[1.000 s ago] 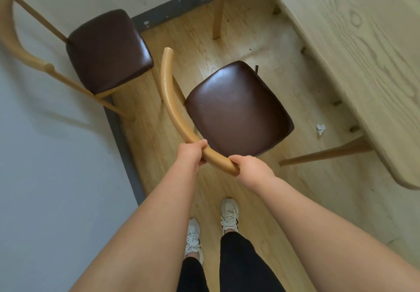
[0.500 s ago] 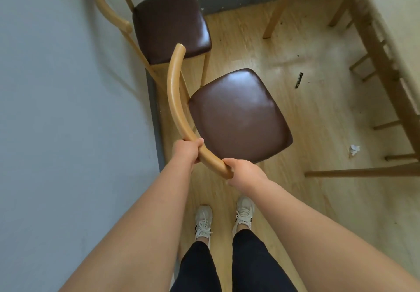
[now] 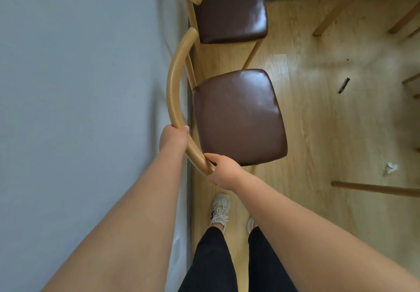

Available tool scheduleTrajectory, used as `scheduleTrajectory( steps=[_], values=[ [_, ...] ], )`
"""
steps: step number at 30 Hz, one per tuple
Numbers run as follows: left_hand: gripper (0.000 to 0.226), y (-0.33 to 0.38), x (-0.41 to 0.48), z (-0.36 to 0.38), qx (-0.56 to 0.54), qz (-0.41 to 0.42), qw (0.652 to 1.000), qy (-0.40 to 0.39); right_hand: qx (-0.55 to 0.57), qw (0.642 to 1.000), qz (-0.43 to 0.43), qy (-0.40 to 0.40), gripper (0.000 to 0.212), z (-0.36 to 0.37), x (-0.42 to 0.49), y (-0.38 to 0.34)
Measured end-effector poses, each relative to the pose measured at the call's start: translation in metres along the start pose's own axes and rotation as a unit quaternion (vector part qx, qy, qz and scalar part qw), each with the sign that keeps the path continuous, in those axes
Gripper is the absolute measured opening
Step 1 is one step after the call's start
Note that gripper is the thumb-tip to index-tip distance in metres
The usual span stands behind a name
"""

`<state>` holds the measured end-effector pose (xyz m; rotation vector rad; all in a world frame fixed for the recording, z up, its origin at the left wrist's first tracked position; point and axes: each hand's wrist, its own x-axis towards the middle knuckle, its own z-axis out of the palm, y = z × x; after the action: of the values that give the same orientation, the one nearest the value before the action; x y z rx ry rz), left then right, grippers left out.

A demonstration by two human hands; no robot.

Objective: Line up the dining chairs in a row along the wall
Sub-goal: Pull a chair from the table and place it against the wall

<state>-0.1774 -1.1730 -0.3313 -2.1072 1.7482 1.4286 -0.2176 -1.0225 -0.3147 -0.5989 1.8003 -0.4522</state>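
Room: grey wall (image 3: 79, 87) runs down the left, a dark skirting strip at its foot, pale wood floor (image 3: 318, 132) spreading off to the right.
Left hand: left hand (image 3: 173, 138) is wrapped over the curved backrest (image 3: 173, 87), fingers closed on the rail just above the seat's near corner.
Held chair: near chair (image 3: 238, 116), brown padded seat, backrest turned to the wall and very close to it; touching or not, I cannot tell from up here.
Right hand: right hand (image 3: 223, 170) clamps the low end of that same rail, fingers curled under it, thumb on top.
Far chair: second chair (image 3: 229, 7) already sits against the wall further along, its seat just beyond the held one, a narrow strip of floor between them.
Step in hand: looks like the final squaring-up, easing the chair back to the wall beside its neighbour.
How to do it well: keep both grips even so the rail stays parallel to the wall, match the seat fronts, and leave the two backrest tips apart, they nearly meet.
Watch out: knuckles of the left hand could get pinched between rail and wall.
Right side: wooden table legs (image 3: 341, 5), a crumpled scrap (image 3: 391, 168) and a small dark object (image 3: 343, 85), all well clear of the row.
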Motion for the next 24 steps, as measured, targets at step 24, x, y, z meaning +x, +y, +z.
scheduleTrajectory(
  steps=[24],
  values=[
    [0.038, 0.008, -0.037, -0.024, 0.35, 0.1, 0.93, 0.047, -0.024, 0.997, 0.034, 0.059, 0.046, -0.029, -0.011, -0.005]
  ],
)
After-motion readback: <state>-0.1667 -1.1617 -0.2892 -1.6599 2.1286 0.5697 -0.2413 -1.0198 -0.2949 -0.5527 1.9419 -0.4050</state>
